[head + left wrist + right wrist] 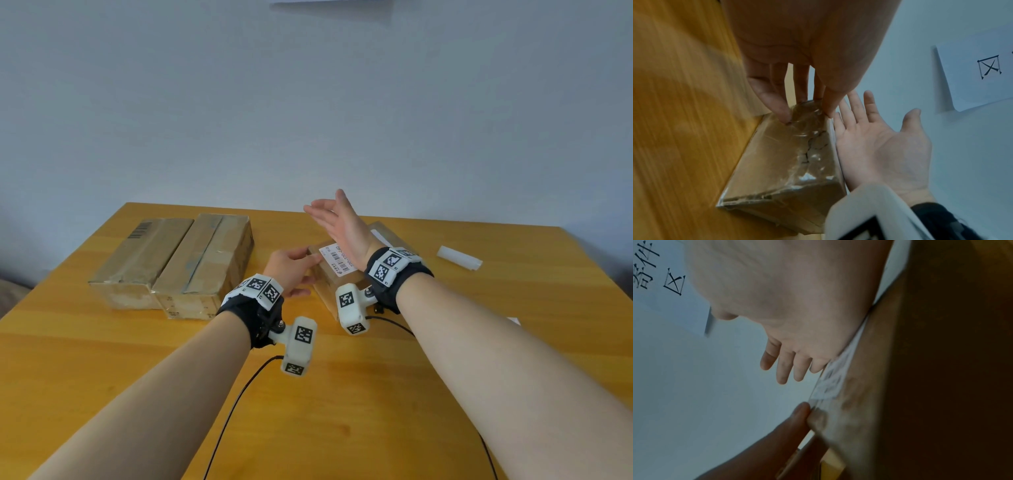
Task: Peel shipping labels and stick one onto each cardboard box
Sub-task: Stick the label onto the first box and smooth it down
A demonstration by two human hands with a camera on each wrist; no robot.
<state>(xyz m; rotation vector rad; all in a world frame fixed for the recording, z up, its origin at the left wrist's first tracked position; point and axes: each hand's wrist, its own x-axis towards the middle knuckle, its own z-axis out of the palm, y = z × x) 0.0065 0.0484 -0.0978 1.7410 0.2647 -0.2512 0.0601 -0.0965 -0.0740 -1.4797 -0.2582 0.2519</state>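
A small cardboard box (pixel 325 291) lies mid-table with a white shipping label (pixel 337 262) stuck on its top. My left hand (pixel 303 270) holds the box's left end, thumb on the top edge and fingertips (pixel 777 110) on the taped end face (pixel 781 162). My right hand (pixel 329 209) hovers above the label with straight, spread fingers and holds nothing; its palm (pixel 879 146) faces left. In the right wrist view the label (pixel 832 379) runs along the box edge below my right hand's little finger. Two larger cardboard boxes (pixel 137 260) (pixel 205 263) lie side by side at the left.
Another small box (pixel 383 233) is partly hidden behind my right wrist. A white backing strip (pixel 459 257) lies at the right, and a white scrap (pixel 513 320) near my right forearm. Black cables (pixel 239 394) trail over the near table. A wall stands close behind.
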